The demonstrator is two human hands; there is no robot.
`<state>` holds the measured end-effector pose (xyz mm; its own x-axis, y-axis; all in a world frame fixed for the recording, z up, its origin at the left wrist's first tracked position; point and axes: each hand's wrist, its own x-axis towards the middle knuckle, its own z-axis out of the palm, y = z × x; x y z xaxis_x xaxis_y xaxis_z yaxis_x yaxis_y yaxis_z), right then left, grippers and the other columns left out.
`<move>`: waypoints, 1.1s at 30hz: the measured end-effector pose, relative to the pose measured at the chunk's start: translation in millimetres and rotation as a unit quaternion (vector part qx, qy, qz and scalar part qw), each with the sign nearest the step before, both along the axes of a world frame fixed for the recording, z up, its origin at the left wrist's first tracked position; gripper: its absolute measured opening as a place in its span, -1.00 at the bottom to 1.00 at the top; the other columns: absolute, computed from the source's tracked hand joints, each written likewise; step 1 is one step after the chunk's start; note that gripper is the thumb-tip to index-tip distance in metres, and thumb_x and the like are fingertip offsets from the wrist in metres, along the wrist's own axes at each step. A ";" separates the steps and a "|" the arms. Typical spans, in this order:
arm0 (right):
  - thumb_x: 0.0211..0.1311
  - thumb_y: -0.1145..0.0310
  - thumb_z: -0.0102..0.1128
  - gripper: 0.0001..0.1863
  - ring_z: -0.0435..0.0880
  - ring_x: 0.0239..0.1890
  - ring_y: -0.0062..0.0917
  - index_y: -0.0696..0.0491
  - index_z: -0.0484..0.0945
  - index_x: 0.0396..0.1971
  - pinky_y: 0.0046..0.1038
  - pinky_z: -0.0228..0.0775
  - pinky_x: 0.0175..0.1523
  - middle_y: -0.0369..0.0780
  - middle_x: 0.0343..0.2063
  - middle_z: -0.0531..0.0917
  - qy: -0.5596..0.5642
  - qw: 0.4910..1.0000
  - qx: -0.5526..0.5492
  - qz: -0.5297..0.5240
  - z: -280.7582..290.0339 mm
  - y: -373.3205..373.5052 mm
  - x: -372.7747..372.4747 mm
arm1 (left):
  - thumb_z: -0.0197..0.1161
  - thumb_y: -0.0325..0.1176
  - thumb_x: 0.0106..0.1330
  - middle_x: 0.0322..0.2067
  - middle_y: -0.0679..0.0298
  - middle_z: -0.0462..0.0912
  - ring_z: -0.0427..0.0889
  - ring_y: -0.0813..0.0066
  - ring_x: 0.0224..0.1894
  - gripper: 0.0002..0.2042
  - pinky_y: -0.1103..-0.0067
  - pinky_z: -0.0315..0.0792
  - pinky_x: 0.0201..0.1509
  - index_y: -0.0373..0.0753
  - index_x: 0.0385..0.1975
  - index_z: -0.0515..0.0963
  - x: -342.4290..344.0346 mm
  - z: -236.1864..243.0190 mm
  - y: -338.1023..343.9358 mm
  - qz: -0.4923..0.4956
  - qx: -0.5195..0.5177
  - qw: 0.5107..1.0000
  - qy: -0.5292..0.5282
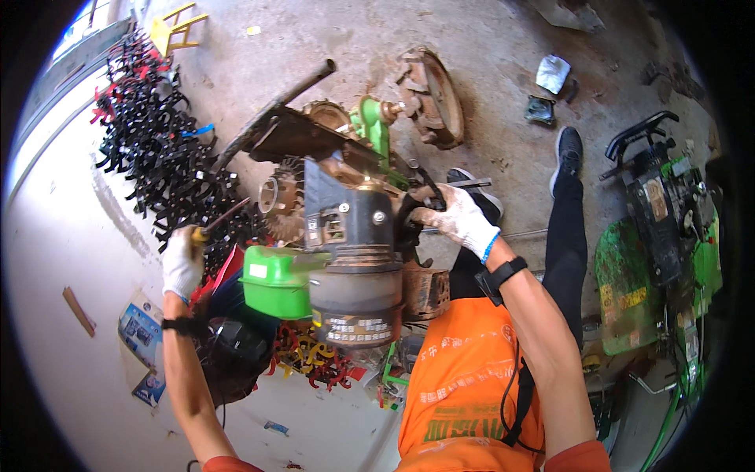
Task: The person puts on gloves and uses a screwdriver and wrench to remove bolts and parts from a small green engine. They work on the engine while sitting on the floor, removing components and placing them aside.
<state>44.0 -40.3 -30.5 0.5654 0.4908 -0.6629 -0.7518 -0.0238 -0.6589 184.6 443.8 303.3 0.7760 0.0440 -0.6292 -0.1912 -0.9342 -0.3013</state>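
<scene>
My left hand (pixel 182 263), in a white knit glove, is closed round the yellowish handle of a screwdriver (pixel 226 218). Its shaft points up and right, toward the finned wheel (pixel 285 200) of a small engine machine. The engine (pixel 350 220) stands in front of me, with a dark housing, a grey-black canister (pixel 355 303) and a bright green tank (pixel 275 282). Also gloved, my right hand (pixel 464 223) grips a black part (pixel 410 214) on the engine's right side; its fingertips are partly hidden there. A green gearbox (pixel 373 130) and a lugged wheel (pixel 431 98) lie beyond.
Black curved tiller blades (pixel 161 149) are heaped at the left, with red and yellow ones (pixel 314 358) nearer. A yellow stool (pixel 177 31) stands at far left. Another green-and-black machine (pixel 645 252) is at right. My outstretched leg (pixel 565 236) lies between the machines.
</scene>
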 end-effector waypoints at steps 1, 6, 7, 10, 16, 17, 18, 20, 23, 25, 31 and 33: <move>0.24 -0.03 0.62 -0.47 0.79 -0.01 -0.42 0.00 0.81 0.08 -0.33 0.60 0.18 -0.18 -0.06 0.86 -0.006 1.000 -0.006 -0.010 2.3 0.5 0.4 | 0.36 -0.53 0.42 0.08 -0.08 0.69 0.71 -0.17 0.09 -0.55 0.17 0.61 0.20 -0.23 0.31 0.54 -9.0 9.5 -28.1 -0.034 -0.048 0.998 0.013; 0.35 0.19 0.55 -0.57 0.76 -0.05 -0.47 0.16 0.77 0.07 -0.35 0.59 0.19 -0.16 -0.10 0.86 -0.035 0.999 -0.006 -0.024 11.5 -3.8 5.3 | 0.35 -0.56 0.42 0.02 -0.11 0.73 0.80 -0.11 -0.03 -0.36 0.24 0.68 0.07 -0.20 0.52 0.43 -38.7 56.0 -176.8 0.002 -0.103 0.994 -0.032; 0.36 0.18 0.53 -0.58 0.77 -0.01 -0.44 0.15 0.77 0.06 -0.34 0.57 0.23 -0.15 -0.08 0.86 -0.017 1.000 0.007 -0.018 12.0 -5.4 6.7 | 0.35 -0.57 0.40 0.02 -0.11 0.73 0.81 -0.10 -0.03 -0.38 0.27 0.70 0.06 -0.20 0.50 0.46 -37.5 61.8 -199.3 0.009 -0.113 0.993 -0.039; 0.37 0.16 0.53 -0.57 0.78 0.02 -0.43 0.15 0.77 0.08 -0.34 0.55 0.26 -0.15 -0.05 0.87 -0.036 0.999 -0.005 0.011 11.6 -7.8 10.0 | 0.33 -0.60 0.33 0.12 -0.12 0.72 0.83 -0.09 0.04 -0.45 0.29 0.72 0.12 -0.24 0.38 0.58 -28.3 69.7 -251.0 0.027 -0.081 0.996 -0.039; 0.41 0.07 0.49 -0.46 0.78 0.16 -0.28 0.09 0.72 0.23 -0.31 0.52 0.35 -0.10 0.11 0.84 -0.064 0.998 -0.001 0.026 10.3 -12.3 8.9 | 0.35 -0.54 0.33 0.06 -0.05 0.75 0.84 -0.07 -0.12 -0.60 0.27 0.74 -0.07 -0.23 0.19 0.68 9.3 51.3 -296.8 -0.063 -0.034 0.997 0.011; 0.41 0.06 0.49 -0.44 0.77 0.19 -0.28 0.09 0.71 0.25 -0.31 0.52 0.36 -0.09 0.13 0.83 -0.064 0.998 0.000 0.023 10.7 -13.5 8.3 | 0.34 -0.47 0.36 0.07 -0.03 0.75 0.84 -0.07 -0.15 -0.65 0.26 0.74 -0.09 -0.20 0.14 0.72 14.1 47.8 -304.1 -0.045 -0.032 0.998 0.024; 0.41 0.05 0.49 -0.43 0.77 0.21 -0.28 0.08 0.70 0.27 -0.31 0.51 0.37 -0.09 0.15 0.83 -0.059 0.998 -0.001 0.027 12.0 -14.9 6.9 | 0.34 -0.46 0.36 0.06 -0.03 0.75 0.84 -0.07 -0.16 -0.66 0.24 0.74 -0.08 -0.18 0.13 0.73 20.0 45.6 -311.2 -0.064 -0.021 0.997 0.039; 0.33 -0.09 0.51 -0.40 0.75 0.23 -0.14 -0.06 0.75 0.25 -0.22 0.53 0.35 -0.08 0.15 0.82 -0.074 0.997 0.006 0.000 13.0 -18.4 5.9 | 0.33 -0.44 0.36 0.05 -0.02 0.76 0.84 -0.07 -0.16 -0.67 0.22 0.73 -0.07 -0.16 0.11 0.75 34.3 36.9 -325.5 -0.085 0.026 0.993 0.078; 0.33 -0.07 0.48 -0.33 0.72 0.31 -0.10 0.01 0.69 0.33 -0.20 0.50 0.42 -0.01 0.23 0.77 -0.042 0.998 0.036 0.010 12.3 -26.9 2.3 | 0.35 -0.46 0.29 -0.04 -0.05 0.75 0.81 -0.12 -0.10 -0.73 0.17 0.71 0.00 -0.21 -0.02 0.77 55.4 21.9 -348.4 -0.095 0.065 0.986 0.125; 0.31 -0.06 0.49 -0.25 0.69 0.36 -0.08 0.10 0.64 0.37 -0.20 0.48 0.46 0.06 0.27 0.73 -0.046 0.998 -0.034 0.029 9.0 -28.2 0.9 | 0.35 -0.42 0.26 -0.08 -0.08 0.75 0.82 -0.13 -0.10 -0.79 0.16 0.71 0.00 -0.23 -0.15 0.79 68.9 0.2 -362.4 -0.142 0.112 0.968 0.171; 0.31 0.07 0.55 -0.46 0.82 0.10 -0.22 -0.07 0.74 0.24 -0.26 0.57 0.26 -0.08 0.02 0.86 -0.022 0.998 -0.057 0.033 -3.2 -34.6 -13.8 | 0.35 -0.41 0.21 -0.31 -0.14 0.80 0.86 -0.14 -0.23 -0.84 0.18 0.76 -0.14 -0.30 -0.31 0.80 82.9 -61.2 -378.2 -0.247 0.119 0.938 0.214; 0.29 0.00 0.56 -0.40 0.81 0.13 -0.17 -0.03 0.73 0.25 -0.23 0.56 0.28 -0.05 0.02 0.85 0.001 0.998 -0.060 0.024 -1.7 -30.4 -19.4 | 0.36 -0.40 0.26 -0.23 -0.16 0.79 0.86 -0.12 -0.27 -0.86 0.17 0.75 -0.23 -0.30 -0.31 0.80 68.6 -50.9 -373.3 -0.241 0.146 0.935 0.217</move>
